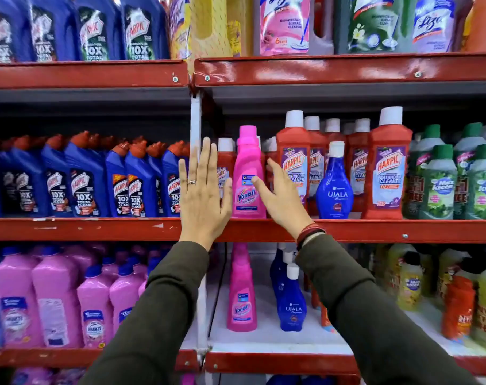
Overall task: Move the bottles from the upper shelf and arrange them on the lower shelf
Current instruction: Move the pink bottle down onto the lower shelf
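A pink Vanish bottle (pixel 247 173) stands upright at the front of the middle shelf (pixel 375 230). My left hand (pixel 203 195) is flat and open just to its left, its thumb near the bottle's side. My right hand (pixel 280 198) is open on the bottle's right, with the thumb against the label. A blue Ujala bottle (pixel 335 187) stands further right among red Harpic bottles (pixel 387 168). On the lower shelf (pixel 278 359) stand another pink Vanish bottle (pixel 241 295) and blue Ujala bottles (pixel 290 295).
Blue Harpic bottles (pixel 86 182) fill the middle shelf's left bay, green Max Kleen bottles (pixel 442 184) its right end. Pink bottles (pixel 55 298) crowd the lower left bay; yellow and orange bottles (pixel 458 301) stand lower right. A white upright post (pixel 196 120) divides the bays.
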